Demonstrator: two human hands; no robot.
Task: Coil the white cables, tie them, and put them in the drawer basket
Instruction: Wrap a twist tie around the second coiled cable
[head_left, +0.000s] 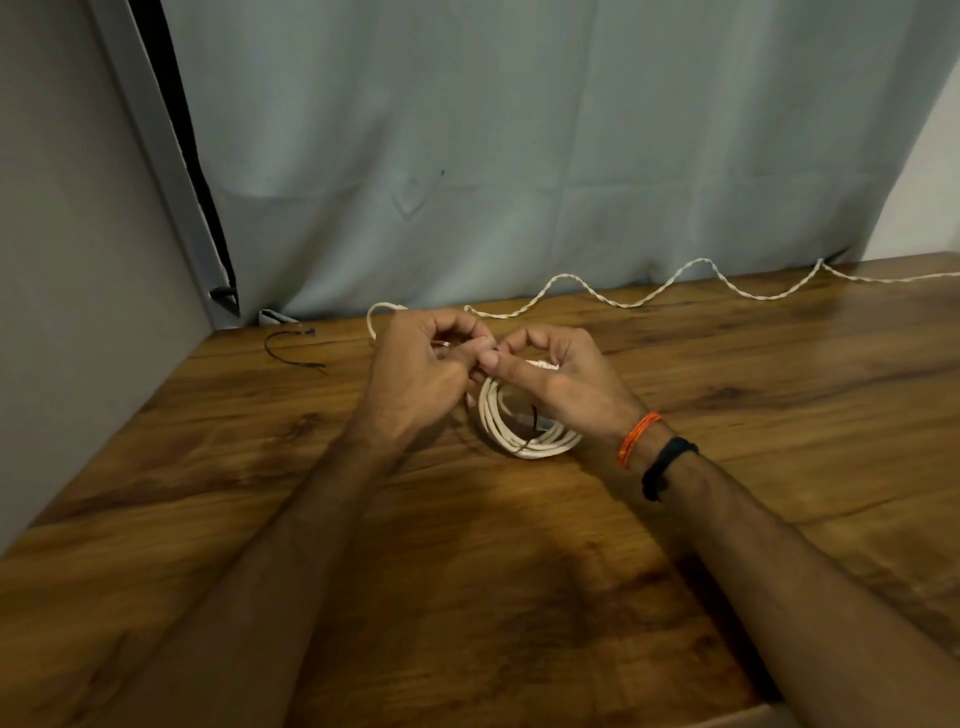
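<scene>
White cable coil (524, 434) lies on the wooden tabletop (727, 395) at the centre, its far edge under the right hand (558, 374). The left hand (421, 374) and the right hand meet fingertip to fingertip above it, both curled and pinching what seems to be a thin dark tie, hard to make out. A twisted white cable (649, 296) trails toward two o'clock, and a black tie (291, 351) lies at ten o'clock.
</scene>
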